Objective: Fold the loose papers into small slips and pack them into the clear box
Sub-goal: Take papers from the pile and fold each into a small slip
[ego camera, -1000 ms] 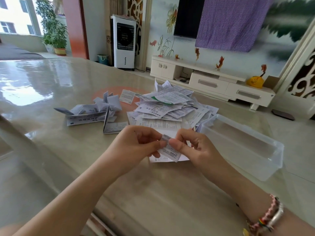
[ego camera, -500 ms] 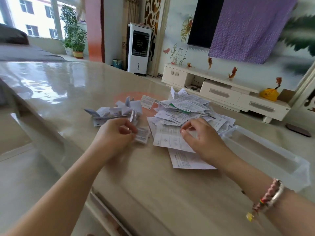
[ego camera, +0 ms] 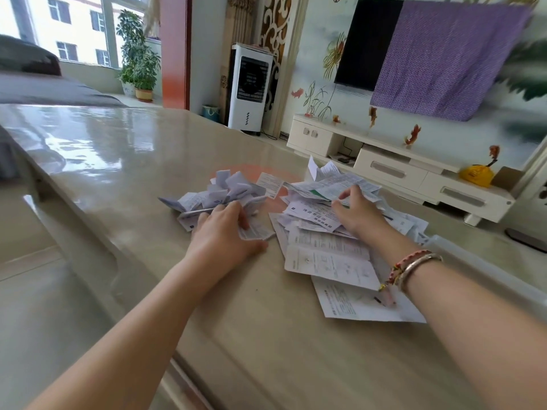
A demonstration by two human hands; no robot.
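Two bare hands work over printed paper on a glossy beige table [ego camera: 118, 161], seen from the head camera. Taking the heap of loose papers [ego camera: 331, 232] as landmark: the left hand [ego camera: 225, 235] lies just to its left, palm down at the near edge of a smaller pile of folded slips [ego camera: 219, 193], with its fingers curled over a folded slip [ego camera: 254, 230] that is pressed against the tabletop. The right hand [ego camera: 355, 214] rests on top of the heap, palm down, fingers spread and fairly straight; whether a sheet is caught under the fingertips cannot be told. Its wrist carries a braided red bracelet and a metal bangle [ego camera: 414, 266]. Two larger flat sheets [ego camera: 331, 261] extend from the heap towards the camera, partly under the right forearm. One single slip [ego camera: 269, 184] lies flat between the two piles, at the far side. The clear box [ego camera: 473, 261] stands to the right of the heap, mostly hidden behind the right forearm; only part of its translucent rim shows. All sheets bear fine printed text and tables, too small and blurred to read; one sheet shows a green band. Beyond the heap stand a white floor fan unit [ego camera: 250, 87], a white TV cabinet [ego camera: 399, 170] and a purple cloth [ego camera: 444, 54] draped over a dark screen.
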